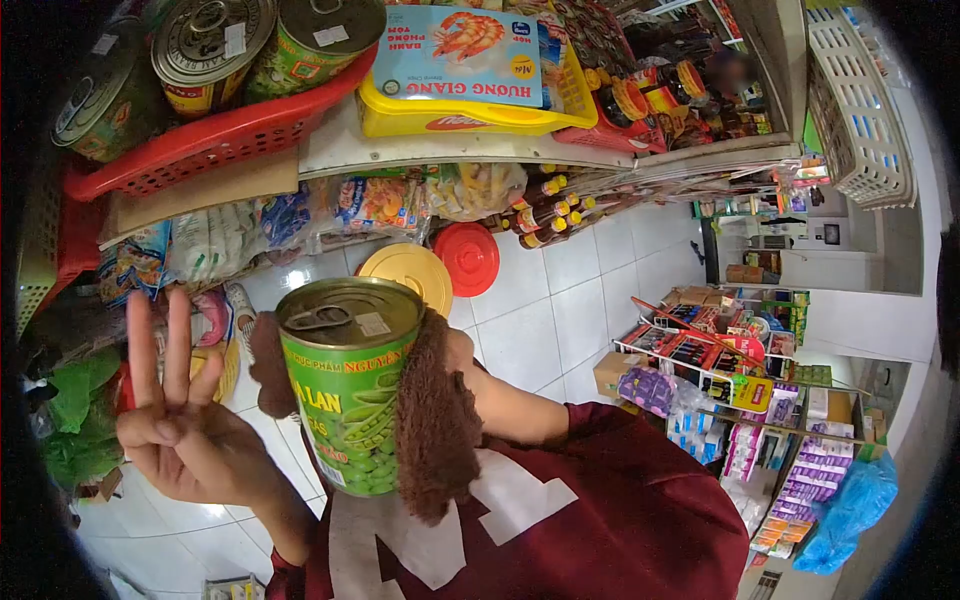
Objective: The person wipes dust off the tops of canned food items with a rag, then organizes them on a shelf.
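My right hand is mostly hidden behind a brown fluffy cloth, which wraps both sides of a green can of peas. Through this cloth the hand grips the can, holding it upright in front of my chest. The can has a pull-tab lid with a small white sticker. To the left of the can, my left hand is raised and holds nothing. Two of its fingers point straight up, a third is partly bent, and the thumb is folded across the palm.
A red basket with several large cans stands on the shelf above. Beside it is a yellow basket with a blue prawn-cracker box. Round red and yellow lids are lower down. Stocked shelves stand at right.
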{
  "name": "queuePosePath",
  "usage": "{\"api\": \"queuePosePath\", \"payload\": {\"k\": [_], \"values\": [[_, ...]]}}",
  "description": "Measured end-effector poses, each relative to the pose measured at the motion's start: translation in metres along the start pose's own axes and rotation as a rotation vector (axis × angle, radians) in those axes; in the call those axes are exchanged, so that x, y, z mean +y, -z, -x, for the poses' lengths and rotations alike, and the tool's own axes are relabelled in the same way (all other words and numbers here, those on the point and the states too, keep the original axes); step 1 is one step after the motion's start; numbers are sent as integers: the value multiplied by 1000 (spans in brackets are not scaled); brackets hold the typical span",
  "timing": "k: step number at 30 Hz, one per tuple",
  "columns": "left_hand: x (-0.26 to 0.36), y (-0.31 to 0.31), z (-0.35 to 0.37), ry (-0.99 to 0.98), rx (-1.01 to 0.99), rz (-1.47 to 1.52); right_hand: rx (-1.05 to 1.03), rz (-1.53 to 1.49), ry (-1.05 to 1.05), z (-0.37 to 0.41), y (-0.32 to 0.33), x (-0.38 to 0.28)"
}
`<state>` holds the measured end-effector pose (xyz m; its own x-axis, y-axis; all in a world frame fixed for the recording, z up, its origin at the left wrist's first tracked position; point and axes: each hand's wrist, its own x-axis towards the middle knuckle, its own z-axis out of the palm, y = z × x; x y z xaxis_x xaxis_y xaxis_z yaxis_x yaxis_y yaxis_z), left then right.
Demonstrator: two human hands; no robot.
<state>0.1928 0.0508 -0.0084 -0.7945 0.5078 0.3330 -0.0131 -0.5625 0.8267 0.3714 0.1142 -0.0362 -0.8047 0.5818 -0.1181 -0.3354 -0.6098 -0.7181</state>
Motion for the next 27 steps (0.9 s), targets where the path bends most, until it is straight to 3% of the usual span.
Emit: {"api": "queuePosePath", "payload": {"k": [3, 4, 7, 10, 13, 15, 16, 20, 23, 27], "values": [[8, -19, 4, 79, -32, 95, 71, -27, -12, -2, -1, 3], [16, -36, 6, 224, 118, -165, 112, -35, 2, -4, -3, 4], [10, -35, 22, 342, -281, -216, 179, 69, 176, -10, -9, -2], [11, -49, 28, 281, -426, -351, 162, 58, 253, -9, 2, 0], [11, -51, 30, 483, -280, -103, 217, 21, 240, -10, 12, 4], [7, -47, 33, 362, -345, -238, 343, 54, 191, -13, 13, 8], [6, -43, 34, 301, -374, -306, 308, 90, 165, -14, 13, 5], [10, -31, 42, 197, -289, -266, 19, 159, 119, -6, 5, -24], [22, -25, 62, 84, -325, -269, -234, 470, 60, -12, -1, -27], [21, -25, 63, -28, -386, -297, -300, 484, 17, -17, -2, -20]]}}
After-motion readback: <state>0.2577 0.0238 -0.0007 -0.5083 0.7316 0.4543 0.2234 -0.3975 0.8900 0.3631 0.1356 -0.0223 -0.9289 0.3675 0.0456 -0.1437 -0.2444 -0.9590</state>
